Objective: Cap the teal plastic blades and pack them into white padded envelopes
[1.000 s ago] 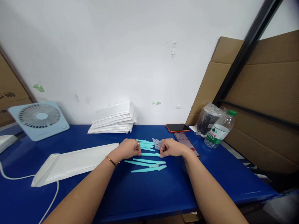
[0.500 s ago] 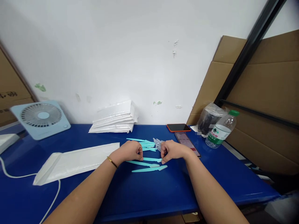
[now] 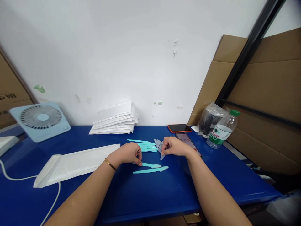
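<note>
My left hand [image 3: 131, 153] is closed, its thumb and fingertips pinched at the handle end of a turquoise eyebrow razor [image 3: 152, 165]. Another turquoise razor [image 3: 148, 171] lies just in front of it on the blue table. Behind the fingers is a pile of turquoise razors [image 3: 148, 147], partly hidden by my left hand. To the right of that pile are several translucent blade caps [image 3: 158, 143]. My right hand [image 3: 172, 146] pinches one small translucent cap [image 3: 162, 157] between thumb and finger, close beside the others.
A white padded envelope [image 3: 80, 163] lies left of my left hand, with a stack of white envelopes [image 3: 115, 117] behind. Two phones [image 3: 179, 128] and a water bottle [image 3: 221, 133] are at the right. A light blue fan [image 3: 42, 119] and cable stand left.
The razor held between both hands has left that spot, seemingly onto the pile. My left hand now pinches one of the front razors, and my right hand has taken a translucent cap.
</note>
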Demonstrator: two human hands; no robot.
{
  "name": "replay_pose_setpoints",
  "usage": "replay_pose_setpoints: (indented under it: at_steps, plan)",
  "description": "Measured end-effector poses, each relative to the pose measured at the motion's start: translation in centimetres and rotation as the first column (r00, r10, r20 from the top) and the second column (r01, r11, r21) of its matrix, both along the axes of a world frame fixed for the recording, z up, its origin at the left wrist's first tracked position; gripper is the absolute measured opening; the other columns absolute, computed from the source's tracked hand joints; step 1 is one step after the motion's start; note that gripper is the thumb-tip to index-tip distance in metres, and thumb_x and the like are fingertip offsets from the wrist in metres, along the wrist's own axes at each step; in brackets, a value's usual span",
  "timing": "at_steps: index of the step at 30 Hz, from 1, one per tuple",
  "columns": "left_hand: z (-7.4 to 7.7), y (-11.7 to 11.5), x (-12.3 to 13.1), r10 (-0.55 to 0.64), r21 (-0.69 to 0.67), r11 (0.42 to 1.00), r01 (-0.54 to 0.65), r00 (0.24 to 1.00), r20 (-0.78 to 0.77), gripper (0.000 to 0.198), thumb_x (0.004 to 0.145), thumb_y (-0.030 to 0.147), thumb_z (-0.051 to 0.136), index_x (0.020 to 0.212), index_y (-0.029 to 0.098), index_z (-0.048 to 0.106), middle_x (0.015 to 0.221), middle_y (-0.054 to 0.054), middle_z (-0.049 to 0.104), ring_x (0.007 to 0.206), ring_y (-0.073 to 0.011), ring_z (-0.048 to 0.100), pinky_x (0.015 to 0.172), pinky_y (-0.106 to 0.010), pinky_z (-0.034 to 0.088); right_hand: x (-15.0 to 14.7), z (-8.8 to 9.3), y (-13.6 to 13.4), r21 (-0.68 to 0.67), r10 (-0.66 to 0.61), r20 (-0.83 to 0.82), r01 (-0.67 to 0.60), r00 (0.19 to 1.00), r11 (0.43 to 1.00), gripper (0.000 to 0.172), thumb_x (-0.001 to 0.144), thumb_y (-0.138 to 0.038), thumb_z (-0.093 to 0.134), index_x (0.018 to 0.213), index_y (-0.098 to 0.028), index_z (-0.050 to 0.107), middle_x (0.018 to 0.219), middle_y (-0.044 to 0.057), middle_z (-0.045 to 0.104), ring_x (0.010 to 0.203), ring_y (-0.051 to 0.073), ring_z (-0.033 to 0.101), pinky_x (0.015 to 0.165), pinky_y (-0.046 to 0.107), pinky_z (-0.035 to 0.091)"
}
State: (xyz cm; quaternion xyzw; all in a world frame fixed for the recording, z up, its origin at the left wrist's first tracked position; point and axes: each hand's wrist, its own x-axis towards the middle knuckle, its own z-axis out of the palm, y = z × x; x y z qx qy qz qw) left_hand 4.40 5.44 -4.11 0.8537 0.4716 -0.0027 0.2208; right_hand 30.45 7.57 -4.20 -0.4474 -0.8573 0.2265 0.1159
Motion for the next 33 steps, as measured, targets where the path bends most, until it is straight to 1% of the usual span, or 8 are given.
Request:
replay_pose_setpoints:
  at_steps: [4, 6, 11, 13, 18, 24, 29, 33]
  plan:
    - [-0.4, 0.1, 0.7, 0.054, 0.063, 0.997, -0.053, 0.999, -0.002, 0.025, 0.063, 0.048, 0.063, 0.068, 0.024, 0.068, 0.064, 0.002, 0.061, 0.056, -0.0116, 0.051, 0.047, -0.023, 0.028, -1.1, -0.5, -0.2, -0.071, 0.181, -0.001, -0.181, 0.983, 0.981, 0.03, 0.06, -0.048, 0.07, 0.07, -0.02, 0.07, 0.076, 0.0, 0.057, 0.071, 0.013, 0.052, 0.061, 0.022, 0.036]
    - [-0.6, 0.6, 0.5, 0.069, 0.122, 0.99, -0.068, 0.998, -0.004, 0.023, 0.063, 0.046, 0.064, 0.069, 0.024, 0.068, 0.068, 0.002, 0.062, 0.06, -0.0124, 0.053, 0.049, -0.022, 0.029, -1.2, -1.0, 0.1, -0.064, 0.195, -0.015, -0.196, 0.981, 0.978, 0.028, 0.063, -0.047, 0.069, 0.067, -0.018, 0.069, 0.075, 0.0, 0.056, 0.069, 0.012, 0.051, 0.06, 0.022, 0.035]
    - [-0.5, 1.3, -0.1, 0.153, 0.22, 0.965, -0.142, 0.988, -0.035, 0.028, 0.061, 0.05, 0.064, 0.072, 0.024, 0.068, 0.074, 0.0, 0.063, 0.063, -0.0141, 0.055, 0.052, -0.023, 0.031, 0.2, -0.8, 1.0, 0.003, -0.051, -0.017, 0.052, 0.999, 0.999, 0.03, 0.061, -0.045, 0.07, 0.071, -0.017, 0.069, 0.08, 0.002, 0.058, 0.069, 0.012, 0.052, 0.059, 0.021, 0.035]
    - [-0.2, 0.7, 0.3, 0.138, 0.232, 0.963, -0.136, 0.99, 0.006, 0.035, 0.059, 0.055, 0.064, 0.075, 0.025, 0.068, 0.079, 0.0, 0.062, 0.065, -0.0143, 0.055, 0.052, -0.023, 0.031, 0.8, -0.3, 0.9, 0.025, -0.088, -0.009, 0.088, 0.996, 0.996, 0.032, 0.058, -0.045, 0.072, 0.074, -0.018, 0.069, 0.083, 0.002, 0.06, 0.071, 0.014, 0.053, 0.059, 0.021, 0.036]
    - [-0.3, -1.4, 2.3, -0.022, 0.09, 0.996, 0.02, 0.999, 0.031, 0.037, 0.053, 0.057, 0.068, 0.073, 0.026, 0.069, 0.073, 0.001, 0.061, 0.064, -0.0135, 0.054, 0.048, -0.023, 0.029, 0.2, 0.4, -0.4, -0.112, 0.147, 0.05, -0.141, 0.988, 0.984, 0.03, 0.055, -0.045, 0.073, 0.072, -0.02, 0.072, 0.075, 0.001, 0.063, 0.068, 0.014, 0.055, 0.057, 0.021, 0.037]
    - [-1.0, -1.3, 2.6, -0.007, 0.047, 0.999, 0.008, 1.0, -0.018, 0.019, 0.061, 0.044, 0.067, 0.068, 0.027, 0.069, 0.065, 0.002, 0.062, 0.059, -0.0128, 0.052, 0.045, -0.024, 0.027, -0.8, -0.5, -1.0, -0.192, 0.23, 0.134, -0.202, 0.964, 0.96, 0.023, 0.055, -0.038, 0.074, 0.069, -0.021, 0.072, 0.068, 0.0, 0.064, 0.063, 0.013, 0.054, 0.056, 0.022, 0.036]
    - [0.0, -0.8, 1.1, 0.034, 0.071, 0.997, -0.03, 0.998, -0.046, 0.025, 0.062, 0.048, 0.065, 0.07, 0.025, 0.069, 0.071, 0.001, 0.064, 0.064, -0.015, 0.055, 0.051, -0.024, 0.034, 1.3, -0.5, 0.1, -0.208, 0.112, 0.144, -0.08, 0.983, 0.975, 0.027, 0.053, -0.04, 0.075, 0.07, -0.019, 0.071, 0.064, -0.001, 0.063, 0.058, 0.012, 0.053, 0.05, 0.021, 0.035]
    - [-0.3, -0.1, 0.4, 0.082, 0.29, 0.951, -0.103, 0.993, 0.084, 0.05, 0.075, 0.055, 0.05, 0.11, 0.02, 0.06, 0.114, -0.008, 0.058, 0.102, -0.0221, 0.053, 0.083, -0.027, 0.04, 2.0, -0.3, 0.9, -0.003, -0.049, 0.031, 0.049, 0.998, 0.999, 0.016, 0.065, -0.032, 0.066, 0.072, -0.019, 0.07, 0.077, 0.001, 0.065, 0.068, 0.015, 0.056, 0.058, 0.022, 0.039]
